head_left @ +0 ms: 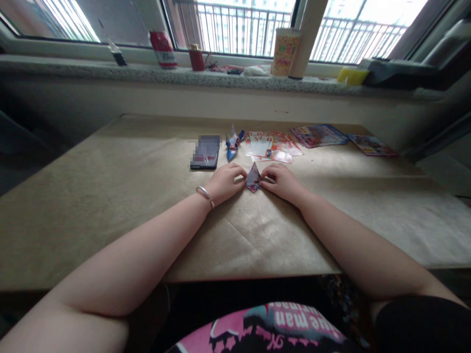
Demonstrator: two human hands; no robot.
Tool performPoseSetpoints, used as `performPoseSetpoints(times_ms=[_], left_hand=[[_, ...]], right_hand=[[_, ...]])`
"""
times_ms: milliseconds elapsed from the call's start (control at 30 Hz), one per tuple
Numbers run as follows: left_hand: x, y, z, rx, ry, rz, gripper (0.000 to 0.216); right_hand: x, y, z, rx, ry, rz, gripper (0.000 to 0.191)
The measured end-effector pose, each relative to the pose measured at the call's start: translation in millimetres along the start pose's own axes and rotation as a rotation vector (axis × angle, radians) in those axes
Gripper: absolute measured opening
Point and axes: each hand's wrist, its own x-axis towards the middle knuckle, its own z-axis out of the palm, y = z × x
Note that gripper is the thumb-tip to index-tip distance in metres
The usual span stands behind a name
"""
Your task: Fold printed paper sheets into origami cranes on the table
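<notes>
A small folded piece of printed paper point(253, 178) lies on the brown paper-covered table point(110, 196), pinched from both sides. My left hand point(226, 180), with a silver bangle on its wrist, grips the paper's left edge with closed fingers. My right hand point(281, 180) grips its right edge the same way. Just beyond the hands lies a finished blue folded paper figure point(232, 143).
A dark phone point(205, 153) lies left of the figure. Sheets of coloured printed paper point(271, 145) and more sheets point(318, 135) spread to the back right. The window sill point(184, 76) holds a red can, a red cup, a patterned cup and a yellow sponge.
</notes>
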Motion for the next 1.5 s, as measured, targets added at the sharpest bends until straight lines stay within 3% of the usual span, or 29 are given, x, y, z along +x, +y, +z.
performPoseSetpoints(times_ms=[267,533,800,1100,1333,1500], left_hand=[[5,-4,5,0.122,0.036,0.036,0.013],[4,4,-3,0.325,-0.053,0.202,0.017],[-1,5,-8,0.271,-0.091,0.215,0.023],[-2,7,-12,0.316,-0.144,0.227,0.026],[-4,20,-15,0.416,-0.177,0.226,0.031],[-6,26,-14,0.464,-0.157,0.201,0.03]], right_hand=[[5,10,3,-0.09,0.011,-0.066,0.009],[5,7,-4,-0.14,-0.037,-0.15,0.01],[1,-7,-16,-0.18,-0.136,-0.229,0.016],[-2,-14,-20,-0.206,-0.16,-0.214,0.02],[-3,-19,-15,-0.266,-0.122,-0.104,0.023],[-6,-24,-13,-0.326,-0.126,-0.136,0.026]])
